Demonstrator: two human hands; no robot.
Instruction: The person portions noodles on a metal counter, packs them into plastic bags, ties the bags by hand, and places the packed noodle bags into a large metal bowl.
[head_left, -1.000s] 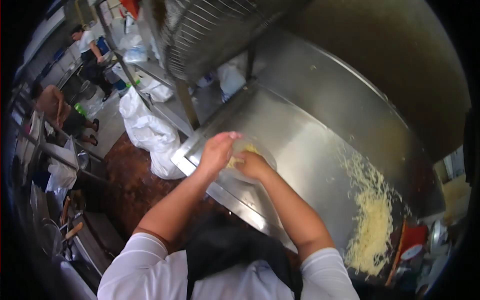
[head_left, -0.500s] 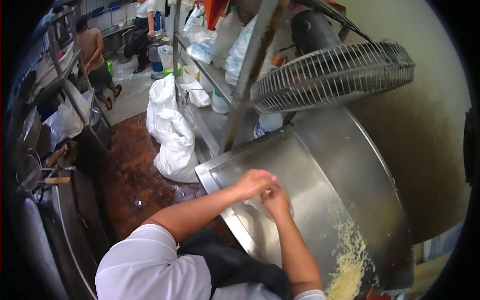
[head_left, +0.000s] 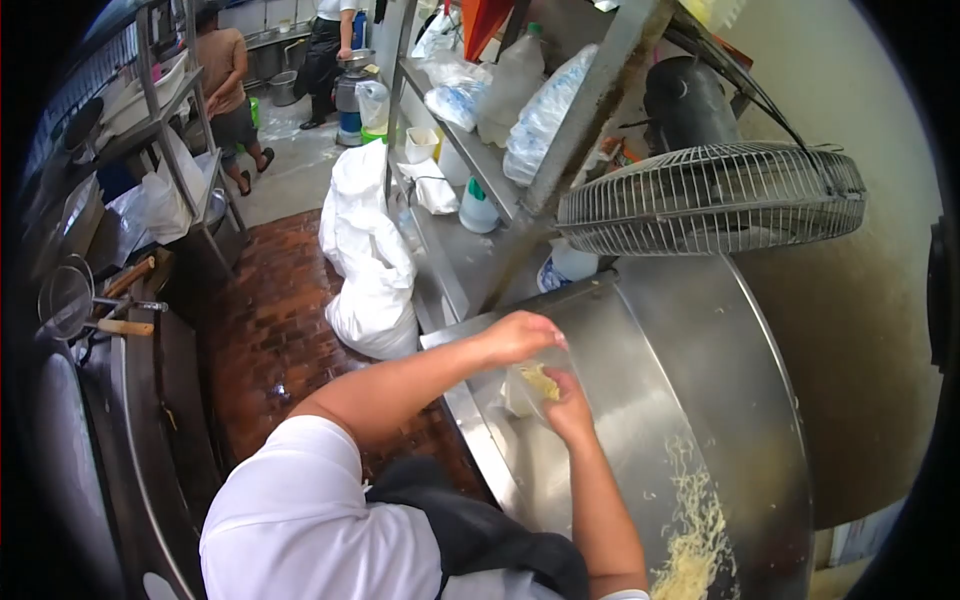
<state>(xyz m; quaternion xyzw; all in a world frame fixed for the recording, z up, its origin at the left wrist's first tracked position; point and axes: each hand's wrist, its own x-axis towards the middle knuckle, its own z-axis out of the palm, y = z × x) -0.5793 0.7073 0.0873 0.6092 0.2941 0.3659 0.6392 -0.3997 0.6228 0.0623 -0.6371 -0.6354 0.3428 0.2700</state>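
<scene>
A clear plastic bag with pale yellow noodle-like strands inside is between my hands, above the steel table. My left hand pinches the bag's upper edge. On the bag's right side, my right hand is closed around it, near the strands. A heap of loose pale strands lies on the table at the lower right.
A wire-caged fan is beyond the table, beside a metal shelf with bags and bottles. A white sack stands on the brick floor. Strainers are at left. Two people stand at the back.
The view has swung left and up, bringing the fan and shelf further into sight. My hands have parted slightly from half a second ago, and the strands in the bag show again.
</scene>
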